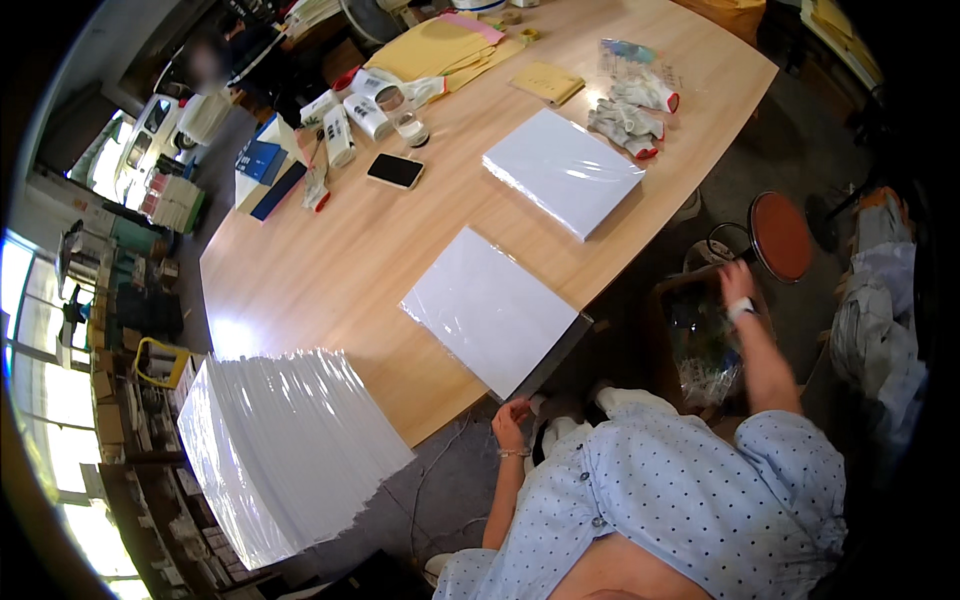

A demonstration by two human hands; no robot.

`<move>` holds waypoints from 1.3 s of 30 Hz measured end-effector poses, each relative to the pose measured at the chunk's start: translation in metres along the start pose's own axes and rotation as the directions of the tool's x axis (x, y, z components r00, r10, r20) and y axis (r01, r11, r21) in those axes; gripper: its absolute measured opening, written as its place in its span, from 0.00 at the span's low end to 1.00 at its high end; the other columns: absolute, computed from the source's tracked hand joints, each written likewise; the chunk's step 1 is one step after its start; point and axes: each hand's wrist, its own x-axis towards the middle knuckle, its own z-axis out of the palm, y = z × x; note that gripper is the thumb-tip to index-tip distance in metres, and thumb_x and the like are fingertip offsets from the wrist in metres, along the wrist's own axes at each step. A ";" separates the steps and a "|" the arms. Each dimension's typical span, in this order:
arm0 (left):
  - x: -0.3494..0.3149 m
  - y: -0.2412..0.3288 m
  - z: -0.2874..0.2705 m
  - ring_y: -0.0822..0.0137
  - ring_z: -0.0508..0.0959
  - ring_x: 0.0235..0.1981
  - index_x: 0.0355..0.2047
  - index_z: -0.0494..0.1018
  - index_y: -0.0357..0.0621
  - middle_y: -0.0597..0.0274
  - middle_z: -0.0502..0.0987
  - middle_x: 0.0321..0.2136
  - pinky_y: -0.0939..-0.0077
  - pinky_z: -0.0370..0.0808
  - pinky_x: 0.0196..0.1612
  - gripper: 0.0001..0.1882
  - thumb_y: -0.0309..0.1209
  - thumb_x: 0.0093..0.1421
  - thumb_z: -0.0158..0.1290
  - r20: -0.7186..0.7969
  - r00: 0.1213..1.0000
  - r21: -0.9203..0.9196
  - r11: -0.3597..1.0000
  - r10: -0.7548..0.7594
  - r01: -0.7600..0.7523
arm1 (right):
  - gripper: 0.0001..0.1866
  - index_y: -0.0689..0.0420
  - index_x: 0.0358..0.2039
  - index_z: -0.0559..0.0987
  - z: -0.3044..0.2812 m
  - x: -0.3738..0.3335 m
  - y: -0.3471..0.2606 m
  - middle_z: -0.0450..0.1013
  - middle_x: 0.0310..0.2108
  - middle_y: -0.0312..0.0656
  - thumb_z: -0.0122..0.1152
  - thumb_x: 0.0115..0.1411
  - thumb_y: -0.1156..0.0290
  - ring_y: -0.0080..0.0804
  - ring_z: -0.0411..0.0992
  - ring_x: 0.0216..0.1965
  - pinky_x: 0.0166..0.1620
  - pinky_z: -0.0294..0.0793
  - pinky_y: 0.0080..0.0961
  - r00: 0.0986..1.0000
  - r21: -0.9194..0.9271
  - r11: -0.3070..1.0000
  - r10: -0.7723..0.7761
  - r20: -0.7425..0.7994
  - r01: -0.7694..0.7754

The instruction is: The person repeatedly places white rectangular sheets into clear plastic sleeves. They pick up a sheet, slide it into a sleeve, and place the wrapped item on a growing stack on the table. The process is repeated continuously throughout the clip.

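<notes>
My left hand (511,424) is just below the table's near edge, fingers loosely bent and apart, holding nothing I can make out. Beside it lies a white stack of paper (492,310) in a clear plastic sleeve, whose loose flap (552,358) hangs past the edge. My right hand (738,285), a pale band on its wrist, is stretched out at the right over a cardboard box (668,300). Its fingers look spread and slightly blurred. Crumpled clear plastic (706,382) fills part of the box. A second wrapped paper block (563,172) lies farther back.
A tall pile of plastic-wrapped white packs (290,450) stands at the left table corner. Farther back lie a phone (396,171), a glass jar (405,120), gloves (628,125) and yellow envelopes (430,50). A red round stool (780,237) stands at the right. Another person is at the far left.
</notes>
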 end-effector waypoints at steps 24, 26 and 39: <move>-0.009 0.073 -0.007 0.63 0.71 0.35 0.23 0.70 0.43 0.65 0.72 0.29 0.71 0.67 0.37 0.08 0.30 0.43 0.58 0.650 0.379 0.667 -0.255 0.659 -0.700 | 0.04 0.55 0.25 0.70 0.102 0.022 -0.198 0.68 0.26 0.39 0.53 0.50 0.70 0.38 0.68 0.31 0.31 0.69 0.29 0.110 0.681 0.125 -0.992 0.065 0.722; -0.009 0.071 -0.010 0.64 0.71 0.35 0.23 0.70 0.43 0.65 0.72 0.29 0.71 0.67 0.37 0.08 0.29 0.44 0.57 0.665 0.388 0.650 -0.240 0.638 -0.721 | 0.03 0.55 0.25 0.70 0.098 0.022 -0.202 0.68 0.27 0.39 0.52 0.50 0.71 0.38 0.68 0.31 0.31 0.69 0.29 0.087 0.658 0.058 -0.996 -0.013 0.751; 0.003 0.055 -0.021 0.61 0.72 0.29 0.24 0.67 0.43 0.61 0.71 0.25 0.69 0.68 0.31 0.06 0.29 0.48 0.54 0.581 0.490 0.687 -0.068 0.650 -0.724 | 0.05 0.57 0.26 0.69 0.100 0.016 -0.203 0.68 0.25 0.44 0.50 0.52 0.70 0.43 0.68 0.29 0.31 0.68 0.33 0.118 0.696 0.205 -0.978 0.172 0.688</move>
